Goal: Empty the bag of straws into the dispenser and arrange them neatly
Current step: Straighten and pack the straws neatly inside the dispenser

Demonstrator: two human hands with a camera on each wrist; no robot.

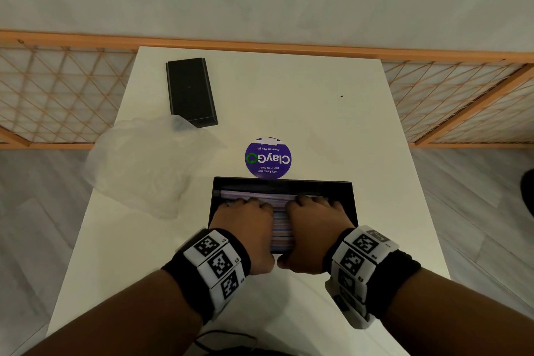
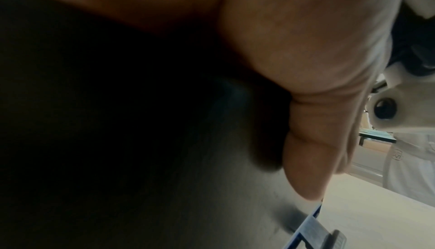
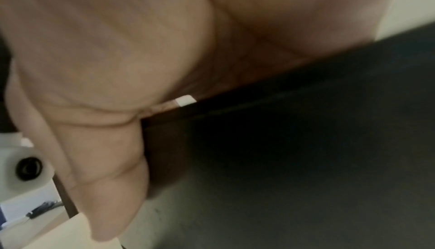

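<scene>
A black, hard-edged rectangular dispenser sits low in the middle of the head view, open at the top, and it is full of straws: thin, paper-wrapped, pale pink and blue, lying side by side across the box in a flat layer. Both hands are down in it. The left hand and the right hand lie next to each other on top of the straws, knuckles up, fingers bent over the far part of the layer, thumbs at the near edge of the box. Whether the fingers actually grip straws or only press on them I cannot tell; the wrist views are blurred and show little but a thumb against the dark wall of the box. Each wrist wears a black band with white, square-patterned tags.

The bag lies to the left of the dispenser, middle left of the frame: clear, crumpled, soft plastic, slack and flat, hanging partly over the edge of the table, which is smooth and white. Just beyond the dispenser a round purple sticker is stuck to the tabletop. In the upper left, a long black lid, matte and boxy, lies with its near corner touching the bag.
</scene>
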